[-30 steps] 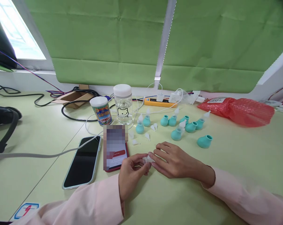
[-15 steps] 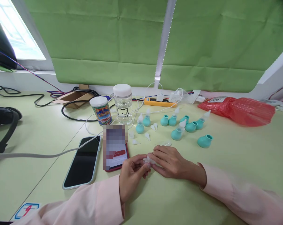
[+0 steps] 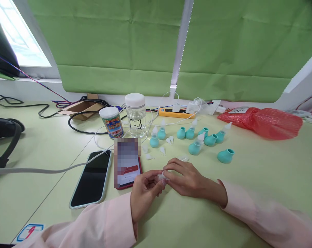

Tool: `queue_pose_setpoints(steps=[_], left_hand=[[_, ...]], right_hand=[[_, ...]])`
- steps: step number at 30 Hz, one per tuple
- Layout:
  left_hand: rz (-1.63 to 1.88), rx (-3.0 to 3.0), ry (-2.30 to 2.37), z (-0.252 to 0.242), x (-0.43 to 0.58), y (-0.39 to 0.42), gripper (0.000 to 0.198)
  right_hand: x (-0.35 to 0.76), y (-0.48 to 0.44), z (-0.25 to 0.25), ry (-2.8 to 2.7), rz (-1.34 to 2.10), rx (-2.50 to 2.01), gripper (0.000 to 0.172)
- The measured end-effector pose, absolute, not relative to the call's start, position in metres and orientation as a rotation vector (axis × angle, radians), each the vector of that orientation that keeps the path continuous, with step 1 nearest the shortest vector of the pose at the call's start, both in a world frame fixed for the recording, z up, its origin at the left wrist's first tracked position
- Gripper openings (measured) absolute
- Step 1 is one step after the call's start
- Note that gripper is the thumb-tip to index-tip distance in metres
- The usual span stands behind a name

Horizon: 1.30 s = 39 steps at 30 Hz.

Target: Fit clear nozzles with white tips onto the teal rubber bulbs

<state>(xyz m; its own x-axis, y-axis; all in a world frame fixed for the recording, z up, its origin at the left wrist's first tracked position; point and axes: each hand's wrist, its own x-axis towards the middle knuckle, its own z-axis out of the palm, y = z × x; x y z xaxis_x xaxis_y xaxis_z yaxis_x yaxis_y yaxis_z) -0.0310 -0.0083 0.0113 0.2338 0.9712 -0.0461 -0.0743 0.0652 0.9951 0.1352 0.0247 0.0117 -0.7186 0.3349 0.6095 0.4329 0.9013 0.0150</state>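
Note:
Between my two hands is a small clear plastic piece (image 3: 161,176), partly covered by the fingers. My left hand (image 3: 147,191) pinches it from the left, and the fingers of my right hand (image 3: 188,178) close on its right side. Beyond them stand several teal bulbs; one without a tip (image 3: 225,156) lies at the right, while another (image 3: 194,148) carries a clear tip. Small white tips (image 3: 163,150) lie loose on the table, and a clear piece (image 3: 184,158) rests just behind my right hand.
Two phones, one black-screened (image 3: 92,179) and one lit (image 3: 128,168), lie left of my hands. Behind are a patterned canister (image 3: 112,124), a clear bottle (image 3: 136,119), an orange power strip (image 3: 168,112) and cables. A red bubble-wrap bag (image 3: 264,122) lies at the right.
The fingers of my right hand have shifted slightly over the clear piece, covering more of it. Both hands stay in nearly the same place.

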Motion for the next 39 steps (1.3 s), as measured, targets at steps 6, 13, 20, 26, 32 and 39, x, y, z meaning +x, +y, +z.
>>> queue_pose_setpoints(steps=[6,13,20,26,32,39], left_hand=[[1.011,1.202,1.006,0.010,-0.031,-0.008,0.028],[1.041,1.170,0.969,0.009,-0.031,-0.010,0.025],[1.022,1.179,0.992,0.012,-0.031,-0.009,0.027],[1.004,1.170,0.983,0.009,-0.031,-0.008,0.025],[1.006,1.177,0.982,0.007,-0.031,-0.007,0.026],[1.013,1.202,0.992,0.010,-0.030,-0.013,0.021]], right_hand=[[0.133,0.024,0.009,-2.455,-0.117,-0.610,0.017],[0.128,0.022,0.009,-2.261,-0.018,-0.569,0.021],[0.131,0.023,0.005,-2.296,-0.132,-0.580,0.023],[0.130,0.020,0.003,-2.303,-0.258,-0.573,0.027],[0.127,0.019,0.004,-2.222,-0.144,-0.572,0.026],[0.122,0.016,0.008,-2.081,0.112,-0.537,0.024]])
